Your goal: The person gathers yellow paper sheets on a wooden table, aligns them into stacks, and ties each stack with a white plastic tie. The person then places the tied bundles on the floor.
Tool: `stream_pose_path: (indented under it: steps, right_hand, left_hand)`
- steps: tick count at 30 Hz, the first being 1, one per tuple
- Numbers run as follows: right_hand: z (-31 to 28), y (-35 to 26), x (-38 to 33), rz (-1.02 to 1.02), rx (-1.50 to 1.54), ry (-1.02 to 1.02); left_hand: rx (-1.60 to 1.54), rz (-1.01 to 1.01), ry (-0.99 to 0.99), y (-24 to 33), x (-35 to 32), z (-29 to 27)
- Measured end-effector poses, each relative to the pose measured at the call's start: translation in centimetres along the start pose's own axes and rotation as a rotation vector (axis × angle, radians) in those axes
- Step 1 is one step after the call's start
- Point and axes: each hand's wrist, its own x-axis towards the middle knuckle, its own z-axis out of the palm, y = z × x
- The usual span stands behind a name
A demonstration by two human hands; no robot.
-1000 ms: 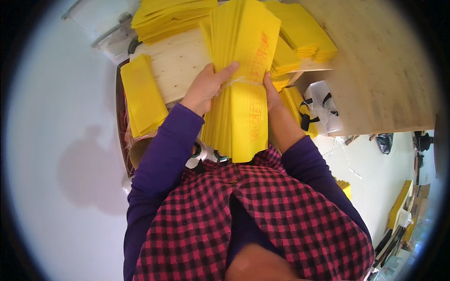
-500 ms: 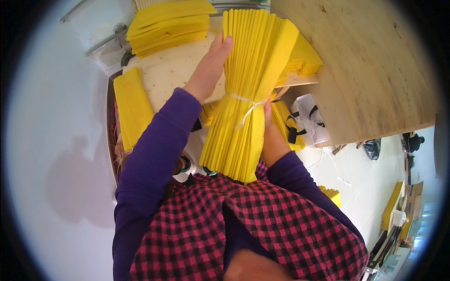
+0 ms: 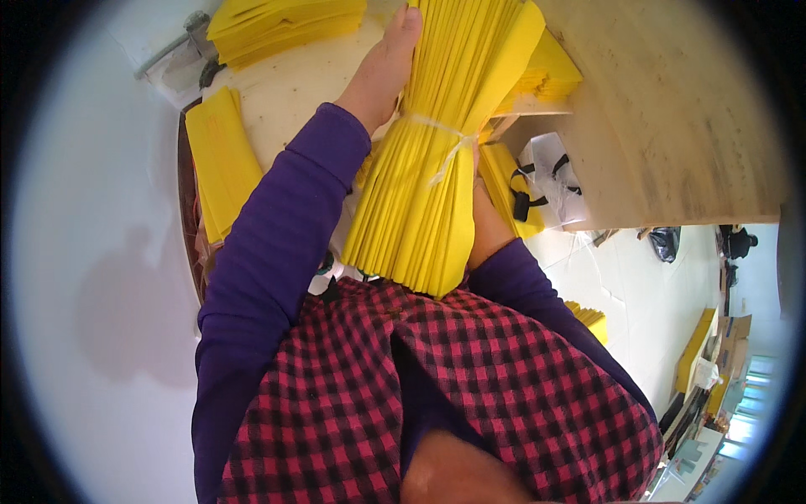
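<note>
Yellow bundle [image 3: 420,176] is held in front of the person's checked garment [image 3: 336,386], near the worktop [image 3: 290,84]. The left hand [image 3: 388,67] is pressed along its left edge; the right hand [image 3: 478,160] is mostly hidden at the other side, so I cannot tell how the fingers of either one close. In my judgement, its sheets are light, soft and not fragile, but they may slide or fan out beyond the white tie [image 3: 449,139] around the middle. Holding this narrow waist from two sides seems safest.
</note>
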Motion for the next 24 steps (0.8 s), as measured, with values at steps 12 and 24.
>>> stream_pose_path:
  steps: [12, 24]
  right_hand:
    - [1.6, -3.1, 0.3, -0.13, 0.003, 0.064]
    - [3.4, -6.2, 0.5, -0.237, -0.04, 0.206]
  left_hand:
    - [0.144, -0.064, 0.003, -0.7, -4.9, -2.4]
    - [-0.019, -0.019, 0.179, -2.8, -9.3, -4.2]
